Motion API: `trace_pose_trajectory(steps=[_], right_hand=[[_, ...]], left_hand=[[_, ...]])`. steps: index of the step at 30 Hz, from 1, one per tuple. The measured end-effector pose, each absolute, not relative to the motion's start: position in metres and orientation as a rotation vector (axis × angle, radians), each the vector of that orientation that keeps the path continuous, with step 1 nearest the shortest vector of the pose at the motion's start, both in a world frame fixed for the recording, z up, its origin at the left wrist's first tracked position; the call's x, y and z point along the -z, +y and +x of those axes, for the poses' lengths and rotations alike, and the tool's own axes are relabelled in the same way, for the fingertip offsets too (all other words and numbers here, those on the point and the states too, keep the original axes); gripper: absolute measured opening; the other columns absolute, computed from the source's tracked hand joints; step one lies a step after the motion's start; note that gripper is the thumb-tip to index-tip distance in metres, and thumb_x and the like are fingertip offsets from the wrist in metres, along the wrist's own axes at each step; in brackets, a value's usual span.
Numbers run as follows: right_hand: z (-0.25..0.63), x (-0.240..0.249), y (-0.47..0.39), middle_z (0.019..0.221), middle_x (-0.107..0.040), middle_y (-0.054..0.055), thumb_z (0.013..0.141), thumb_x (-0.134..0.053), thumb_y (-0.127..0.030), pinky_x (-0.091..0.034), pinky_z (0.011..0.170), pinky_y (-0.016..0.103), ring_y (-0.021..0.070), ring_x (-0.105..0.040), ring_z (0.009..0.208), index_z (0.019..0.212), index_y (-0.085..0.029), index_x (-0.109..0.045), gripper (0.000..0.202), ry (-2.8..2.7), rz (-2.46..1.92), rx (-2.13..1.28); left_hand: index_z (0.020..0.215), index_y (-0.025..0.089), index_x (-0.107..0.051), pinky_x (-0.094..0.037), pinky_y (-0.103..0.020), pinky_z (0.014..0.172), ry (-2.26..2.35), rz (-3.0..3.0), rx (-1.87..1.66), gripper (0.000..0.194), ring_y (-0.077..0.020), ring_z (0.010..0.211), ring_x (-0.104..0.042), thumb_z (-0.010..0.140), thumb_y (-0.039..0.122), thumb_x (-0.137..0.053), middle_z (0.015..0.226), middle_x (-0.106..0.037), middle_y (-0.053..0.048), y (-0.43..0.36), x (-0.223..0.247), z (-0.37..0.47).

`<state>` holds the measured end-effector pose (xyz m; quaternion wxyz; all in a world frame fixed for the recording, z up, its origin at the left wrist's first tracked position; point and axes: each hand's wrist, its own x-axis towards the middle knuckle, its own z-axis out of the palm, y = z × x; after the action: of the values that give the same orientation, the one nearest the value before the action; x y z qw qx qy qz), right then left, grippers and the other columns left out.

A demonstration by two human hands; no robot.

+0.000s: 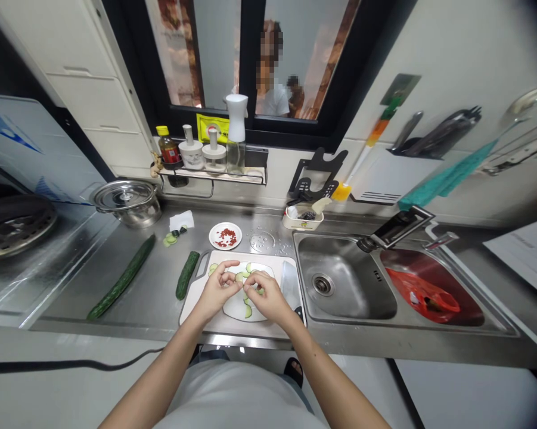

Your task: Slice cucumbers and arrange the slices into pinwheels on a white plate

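In the head view, both forearms reached up from 7 and 5 o'clock, and the hands met over the white plate [232, 311]. The left hand [222, 289] curled its thumb and fingers around a cucumber slice [239, 277], its index finger extended toward 3 o'clock. The right hand [264, 294] bent inward with bunched fingertips beside the slice; whether they pinched anything could not be told. More slices [248, 311] lay on the plate, itself on the cutting board [259, 257]. A knife [289, 280] edged the board at 3 o'clock, and the sink [353, 298] began just beyond. The counter's front edge ran close at 6. A dish [238, 237] stood near at 11. Toward 9 lay a short cucumber [188, 275], then steel countertop [163, 277], then a long cucumber [121, 280].
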<state>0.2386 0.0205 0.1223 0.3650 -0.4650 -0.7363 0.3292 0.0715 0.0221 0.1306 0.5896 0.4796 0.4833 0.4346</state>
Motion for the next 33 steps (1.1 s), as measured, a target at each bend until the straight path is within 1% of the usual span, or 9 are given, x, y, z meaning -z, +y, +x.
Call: trace_pose_trajectory(steps=[10,14,16,18,22,24,27,30,33], right_hand=[[0.238,-0.113,0.023,0.067,-0.059,-0.002,0.079,-0.054,-0.022,-0.040,0.062,0.022,0.0109,-0.052,0.066,0.069,-0.018,-0.059,0.012,-1.733,-1.237,-1.123],[0.242,-0.103,0.024,0.067,-0.061,-0.002,0.077,-0.056,-0.022,-0.041,0.062,0.022,0.0103,-0.054,0.063,0.071,-0.018,-0.061,0.009,-1.696,-1.244,-1.233],[0.244,-0.097,0.025,0.068,-0.063,-0.001,0.075,-0.058,-0.022,-0.042,0.062,0.022,0.0110,-0.056,0.064,0.073,-0.017,-0.061,0.006,-1.653,-1.246,-1.297],[0.245,-0.090,0.026,0.068,-0.063,-0.001,0.073,-0.059,-0.021,-0.043,0.062,0.023,0.0118,-0.057,0.064,0.074,-0.017,-0.061,0.005,-1.616,-1.251,-1.345],[0.246,-0.080,0.027,0.068,-0.062,-0.001,0.074,-0.059,-0.021,-0.042,0.060,0.022,0.0110,-0.055,0.062,0.075,-0.016,-0.062,0.006,-1.625,-1.282,-1.320],[0.247,-0.077,0.027,0.070,-0.062,-0.001,0.076,-0.057,-0.021,-0.042,0.061,0.022,0.0107,-0.055,0.063,0.077,-0.016,-0.063,0.008,-1.650,-1.292,-1.297],[0.249,-0.073,0.027,0.075,-0.065,0.001,0.078,-0.056,-0.021,-0.043,0.064,0.022,0.0113,-0.056,0.067,0.080,-0.016,-0.065,0.011,-1.707,-1.314,-1.277],[0.252,-0.073,0.027,0.076,-0.067,0.002,0.079,-0.055,-0.020,-0.042,0.066,0.022,0.0120,-0.058,0.068,0.081,-0.016,-0.066,0.012,-1.797,-1.377,-1.233],[0.253,-0.073,0.026,0.075,-0.067,0.002,0.079,-0.054,-0.018,-0.040,0.066,0.021,0.0124,-0.058,0.069,0.080,-0.016,-0.067,0.013,-1.913,-1.444,-1.173]], left_hand=[[0.122,0.017,-0.054,-0.039,-0.022,0.068,1.086,1.117,-1.044,0.058,-0.0092,0.068,-0.052,0.068,0.028,-0.071,0.072,-0.052,0.005,0.020,-0.118,0.074],[0.111,0.015,-0.061,-0.040,-0.023,0.069,1.074,1.031,-1.023,0.050,-0.0102,0.070,-0.053,0.064,0.028,-0.072,0.074,-0.055,0.003,0.021,-0.105,0.076],[0.103,0.014,-0.063,-0.039,-0.022,0.065,1.089,1.000,-1.022,0.045,-0.0089,0.065,-0.051,0.062,0.028,-0.073,0.071,-0.054,0.004,0.021,-0.098,0.077],[0.101,0.013,-0.063,-0.035,-0.020,0.058,1.104,0.968,-1.018,0.045,-0.0070,0.059,-0.047,0.060,0.028,-0.073,0.068,-0.052,0.005,0.020,-0.092,0.079],[0.118,0.015,-0.056,-0.030,-0.019,0.053,1.093,0.926,-0.992,0.062,-0.0052,0.054,-0.042,0.060,0.028,-0.071,0.068,-0.051,0.006,0.018,-0.083,0.081],[0.121,0.014,-0.055,-0.030,-0.019,0.054,1.099,0.937,-0.973,0.064,-0.0055,0.055,-0.042,0.060,0.029,-0.071,0.067,-0.050,0.007,0.018,-0.080,0.081],[0.104,0.013,-0.063,-0.036,-0.021,0.059,1.155,1.025,-0.952,0.048,-0.0080,0.059,-0.047,0.060,0.030,-0.070,0.066,-0.052,0.005,0.018,-0.076,0.078],[0.085,0.014,-0.066,-0.040,-0.023,0.063,1.249,1.172,-0.916,0.030,-0.0103,0.062,-0.050,0.061,0.031,-0.069,0.064,-0.056,0.003,0.018,-0.070,0.075],[0.081,0.014,-0.067,-0.042,-0.023,0.064,1.350,1.320,-0.849,0.023,-0.0120,0.064,-0.053,0.065,0.030,-0.067,0.067,-0.061,0.001,0.015,-0.061,0.073]])
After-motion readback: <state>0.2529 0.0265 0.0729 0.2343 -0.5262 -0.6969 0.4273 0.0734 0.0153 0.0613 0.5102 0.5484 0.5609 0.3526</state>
